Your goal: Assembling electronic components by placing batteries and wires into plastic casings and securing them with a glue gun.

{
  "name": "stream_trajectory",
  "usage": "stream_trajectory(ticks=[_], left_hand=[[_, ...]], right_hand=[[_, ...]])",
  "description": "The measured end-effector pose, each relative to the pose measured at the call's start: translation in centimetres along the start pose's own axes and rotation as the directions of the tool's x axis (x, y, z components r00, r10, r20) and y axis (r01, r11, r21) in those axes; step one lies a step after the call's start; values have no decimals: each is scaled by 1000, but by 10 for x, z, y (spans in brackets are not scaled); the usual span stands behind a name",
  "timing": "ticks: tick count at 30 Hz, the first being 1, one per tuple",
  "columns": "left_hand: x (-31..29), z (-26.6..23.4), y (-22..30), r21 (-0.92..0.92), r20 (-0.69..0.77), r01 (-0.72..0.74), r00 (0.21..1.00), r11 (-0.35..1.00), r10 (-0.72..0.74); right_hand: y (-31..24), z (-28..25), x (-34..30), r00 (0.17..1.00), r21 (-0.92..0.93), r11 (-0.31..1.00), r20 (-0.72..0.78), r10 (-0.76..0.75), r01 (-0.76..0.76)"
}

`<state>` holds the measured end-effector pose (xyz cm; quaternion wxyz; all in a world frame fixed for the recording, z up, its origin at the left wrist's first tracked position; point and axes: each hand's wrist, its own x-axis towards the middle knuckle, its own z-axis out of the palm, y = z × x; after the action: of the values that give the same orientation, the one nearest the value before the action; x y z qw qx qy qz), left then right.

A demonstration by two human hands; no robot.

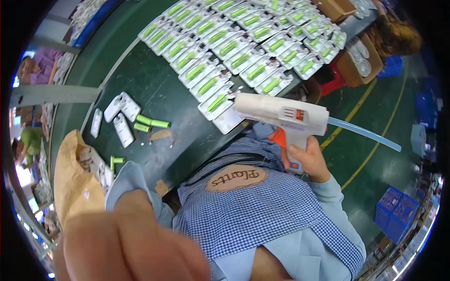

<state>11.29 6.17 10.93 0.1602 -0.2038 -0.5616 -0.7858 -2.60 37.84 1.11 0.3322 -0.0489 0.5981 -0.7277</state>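
Note:
My right hand [310,160] grips the handle of a white hot glue gun [281,111] with an orange trigger. Its nozzle points left, over the nearest edge of the rows of parts, and a long translucent blue glue stick [368,134] sticks out of its back. Close to the camera, my left hand [133,241] is raised, large and smeared, so its fingers cannot be made out clearly. Rows of white plastic trays or housings, each bearing a green cylindrical battery pack [218,102], cover the far part of the dark green table [173,100].
Loose white housings [123,130] and green battery packs [154,122] lie on the table's left part. A brown paper bag [70,173] stands at the left. Cardboard boxes [361,63] and blue crates [396,213] are at the right. Other people [35,140] sit beyond the left edge.

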Motion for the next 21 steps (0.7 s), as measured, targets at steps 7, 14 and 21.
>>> stream_trajectory(ticks=[7, 14, 21], left_hand=[[-86, -69, -7, -147, 161, -89, 981, 985, 112], [-329, -219, 67, -290, 214, -181, 945, 940, 248], [-350, -227, -20, -333, 244, -242, 911, 911, 332]], right_hand=[[-1, -7, -4, 998, 50, 998, 60, 27, -30], [-8, 0, 1, 999, 80, 996, 18, 48, -49], [-3, 4, -1, 998, 37, 999, 59, -22, 20]])
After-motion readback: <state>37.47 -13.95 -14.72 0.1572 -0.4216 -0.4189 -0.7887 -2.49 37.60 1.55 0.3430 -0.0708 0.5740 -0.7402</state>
